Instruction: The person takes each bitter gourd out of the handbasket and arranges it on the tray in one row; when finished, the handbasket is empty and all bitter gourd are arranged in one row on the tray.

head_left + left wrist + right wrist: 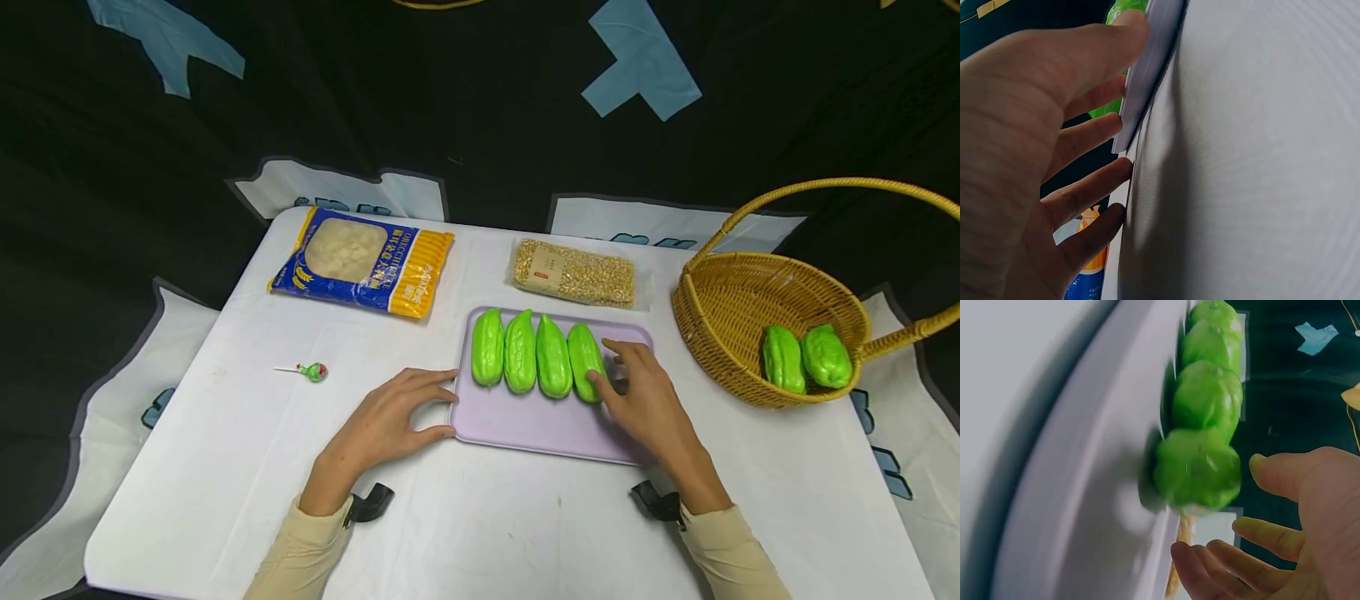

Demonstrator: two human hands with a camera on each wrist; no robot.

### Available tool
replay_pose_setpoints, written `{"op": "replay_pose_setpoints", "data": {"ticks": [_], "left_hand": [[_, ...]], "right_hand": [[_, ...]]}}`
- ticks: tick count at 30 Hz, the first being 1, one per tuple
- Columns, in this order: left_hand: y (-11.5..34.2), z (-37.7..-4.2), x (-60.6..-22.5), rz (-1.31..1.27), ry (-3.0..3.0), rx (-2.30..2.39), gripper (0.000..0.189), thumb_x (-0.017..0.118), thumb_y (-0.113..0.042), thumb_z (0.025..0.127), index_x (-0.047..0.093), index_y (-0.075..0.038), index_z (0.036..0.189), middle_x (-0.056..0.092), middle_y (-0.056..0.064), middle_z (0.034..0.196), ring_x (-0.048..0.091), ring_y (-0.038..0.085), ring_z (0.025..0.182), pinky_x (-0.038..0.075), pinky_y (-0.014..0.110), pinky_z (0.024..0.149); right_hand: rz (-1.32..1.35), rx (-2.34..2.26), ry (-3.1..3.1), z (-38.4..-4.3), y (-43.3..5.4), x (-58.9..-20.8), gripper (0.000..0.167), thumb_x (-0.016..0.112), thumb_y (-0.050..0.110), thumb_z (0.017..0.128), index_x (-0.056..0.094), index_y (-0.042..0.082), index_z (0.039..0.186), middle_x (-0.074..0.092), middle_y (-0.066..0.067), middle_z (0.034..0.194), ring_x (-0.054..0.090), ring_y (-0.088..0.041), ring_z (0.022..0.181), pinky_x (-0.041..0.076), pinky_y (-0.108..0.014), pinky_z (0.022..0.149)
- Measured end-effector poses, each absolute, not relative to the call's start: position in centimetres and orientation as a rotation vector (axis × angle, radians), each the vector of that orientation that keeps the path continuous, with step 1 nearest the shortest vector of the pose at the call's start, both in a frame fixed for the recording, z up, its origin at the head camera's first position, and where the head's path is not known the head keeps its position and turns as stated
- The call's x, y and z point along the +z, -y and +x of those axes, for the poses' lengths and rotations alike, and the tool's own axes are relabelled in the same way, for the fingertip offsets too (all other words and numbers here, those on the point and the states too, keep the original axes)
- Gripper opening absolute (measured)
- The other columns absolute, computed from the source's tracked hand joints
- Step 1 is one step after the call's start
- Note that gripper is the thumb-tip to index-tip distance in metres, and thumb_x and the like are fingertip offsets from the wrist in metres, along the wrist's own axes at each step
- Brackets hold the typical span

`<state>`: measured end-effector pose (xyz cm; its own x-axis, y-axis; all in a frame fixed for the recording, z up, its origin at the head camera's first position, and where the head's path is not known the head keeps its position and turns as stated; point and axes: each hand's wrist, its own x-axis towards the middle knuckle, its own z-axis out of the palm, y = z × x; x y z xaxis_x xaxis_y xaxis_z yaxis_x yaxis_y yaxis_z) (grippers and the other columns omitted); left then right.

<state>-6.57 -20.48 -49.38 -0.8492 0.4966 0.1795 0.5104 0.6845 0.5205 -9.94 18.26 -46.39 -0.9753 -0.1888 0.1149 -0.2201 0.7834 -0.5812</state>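
A lilac tray [517, 421] lies on the white table. Four is avoided here by naming several green, ridged, gourd-like vegetables [552, 357] side by side along its far half. My left hand [386, 421] is at the tray's left edge, thumb and fingertips against the rim, fingers extended. Over the tray's right part is my right hand [645, 396], its thumb beside the rightmost green gourd [1197, 469]. In the right wrist view the fingers are spread, with a gap between thumb and gourd.
A wicker basket [697, 333] with a tall handle stands at the right, two green gourds [783, 358] inside. A blue-and-yellow pasta bag [363, 262] lies back left, a clear pack of yellow grains [573, 273] behind the tray, a lollipop [312, 372] at left.
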Motion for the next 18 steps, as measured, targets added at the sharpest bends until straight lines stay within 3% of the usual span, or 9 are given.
{"op": "replay_pose_setpoints", "data": {"ticks": [8,18], "left_hand": [[20.6,-6.5,-49.6,-0.852,2.855,-0.890,0.043,0.090,-0.045,0.088,0.079,-0.022,0.123,0.062,-0.005,0.155,0.059,0.017,0.138,0.048,0.038,0.119],[20.6,-6.5,-49.5,-0.852,2.855,-0.900,0.043,0.090,-0.044,0.088,0.079,-0.022,0.123,0.061,-0.005,0.155,0.059,0.016,0.138,0.049,0.038,0.119]], "right_hand": [[0.295,0.987,2.843,-9.7,-20.2,-45.2,0.054,0.073,0.029,0.105,0.057,0.002,0.150,0.061,-0.027,0.136,0.075,-0.044,0.099,0.063,-0.059,0.085],[0.212,0.960,2.780,-9.6,-23.1,-43.7,0.053,0.073,0.025,0.105,0.058,-0.003,0.147,0.061,-0.028,0.136,0.065,-0.047,0.117,0.059,-0.063,0.094]]}}
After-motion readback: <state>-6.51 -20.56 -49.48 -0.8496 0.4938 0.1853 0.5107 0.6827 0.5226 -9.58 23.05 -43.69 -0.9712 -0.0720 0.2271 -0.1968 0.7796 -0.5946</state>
